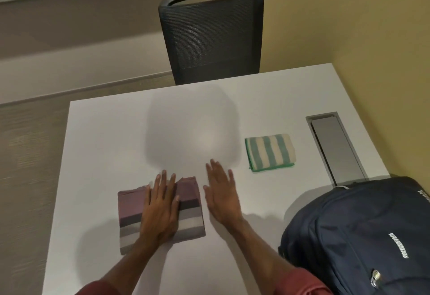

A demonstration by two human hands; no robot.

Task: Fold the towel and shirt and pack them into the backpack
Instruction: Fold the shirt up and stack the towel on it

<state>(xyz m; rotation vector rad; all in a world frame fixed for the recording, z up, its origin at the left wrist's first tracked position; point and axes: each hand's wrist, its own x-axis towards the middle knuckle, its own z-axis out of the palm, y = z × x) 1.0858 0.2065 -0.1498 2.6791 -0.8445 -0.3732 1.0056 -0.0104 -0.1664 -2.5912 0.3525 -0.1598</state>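
Purple-grey striped shirt (189,215), one, folded, on table (111,145); its middle is hidden under the left hand (160,208), which presses flat with straight fingers. Right hand (222,198), spread just beside shirt, holds nothing. Green-white towel (271,151), one, folded, farther right. Navy backpack (360,236), one, cut off by the frame; white lettering unreadable.

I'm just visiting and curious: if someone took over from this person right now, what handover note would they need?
Left hand: open, pressing flat on the folded shirt.
Right hand: open and holding nothing, flat over the table just right of the shirt; I cannot tell if it touches.
Towel: folded, lying farther right on the table.
Backpack: at the near right corner; its opening is not visible.
Done: both items look folded.
Left: put the shirt and towel into the backpack.
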